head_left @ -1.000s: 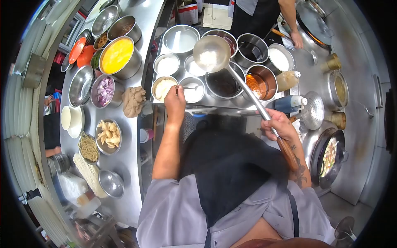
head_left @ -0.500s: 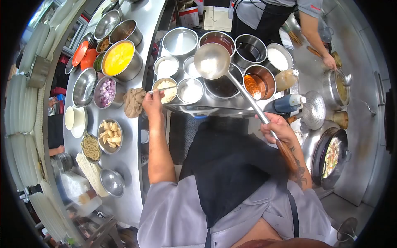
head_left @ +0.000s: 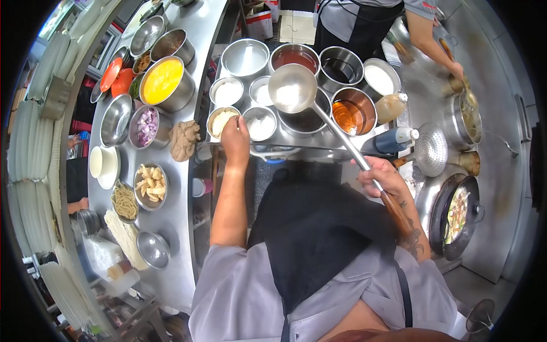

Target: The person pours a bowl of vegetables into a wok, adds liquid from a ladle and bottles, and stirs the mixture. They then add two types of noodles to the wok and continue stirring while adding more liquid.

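My right hand [head_left: 383,178] is closed round the shaft of a large ladle [head_left: 347,139], just above its wooden handle. The ladle's round metal bowl [head_left: 292,88] hangs over the steel tubs, with a little white stuff or glare inside. My left hand [head_left: 235,139] is closed in a pinch at the rim of a small tub of pale minced seasoning [head_left: 221,122]. The thin metal spoon it gripped a moment ago is now almost wholly hidden by the fingers. Beside that hand stands a tub of white powder [head_left: 261,123]; a crumpled brown cloth [head_left: 185,141] lies to the left.
Steel pots of dark liquid [head_left: 341,66] and orange oil [head_left: 353,111] stand near the ladle. Two bottles [head_left: 397,140] are at the right, beside a strainer [head_left: 430,149] and a wok of food [head_left: 457,215]. A co-worker's hand [head_left: 456,70] is by a pot. Ingredient bowls [head_left: 149,188] line the left counter.
My left hand has moved right from beside the cloth to the minced-seasoning tub, and the spoon has gone from sight. The ladle has barely shifted. The co-worker's hand has risen slightly.
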Action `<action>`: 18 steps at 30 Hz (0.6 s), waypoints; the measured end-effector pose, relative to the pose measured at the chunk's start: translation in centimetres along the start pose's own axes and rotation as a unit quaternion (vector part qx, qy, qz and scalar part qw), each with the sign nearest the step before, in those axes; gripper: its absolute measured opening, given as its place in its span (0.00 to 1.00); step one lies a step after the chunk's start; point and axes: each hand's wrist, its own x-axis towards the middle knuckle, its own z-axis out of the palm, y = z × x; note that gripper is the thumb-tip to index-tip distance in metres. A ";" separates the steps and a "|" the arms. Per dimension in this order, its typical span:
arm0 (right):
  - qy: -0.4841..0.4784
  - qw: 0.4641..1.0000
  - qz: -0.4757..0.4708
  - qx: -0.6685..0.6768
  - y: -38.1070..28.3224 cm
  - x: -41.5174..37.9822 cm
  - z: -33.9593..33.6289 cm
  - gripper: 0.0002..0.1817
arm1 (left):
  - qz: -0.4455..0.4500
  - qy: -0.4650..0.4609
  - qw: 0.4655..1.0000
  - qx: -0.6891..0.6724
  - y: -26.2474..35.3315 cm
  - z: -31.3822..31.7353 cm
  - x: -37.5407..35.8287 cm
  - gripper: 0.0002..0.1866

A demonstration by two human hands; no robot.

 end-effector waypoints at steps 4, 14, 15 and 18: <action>0.029 0.999 -0.016 -0.031 -0.6 -0.5 0.3 0.23 | 0.037 -0.015 0.999 0.011 -0.4 1.2 -0.1 0.09; 0.050 0.998 -0.019 -0.038 -0.4 -0.9 0.6 0.23 | -0.038 -0.040 0.998 -0.036 -0.1 0.7 -0.2 0.07; 0.050 0.998 -0.019 -0.039 -0.4 -0.9 0.7 0.23 | -0.033 -0.038 0.998 -0.037 -0.1 0.6 -0.2 0.08; 0.051 0.998 -0.019 -0.038 -0.5 -0.9 1.0 0.23 | -0.050 -0.033 0.996 -0.061 -1.8 0.7 -0.2 0.09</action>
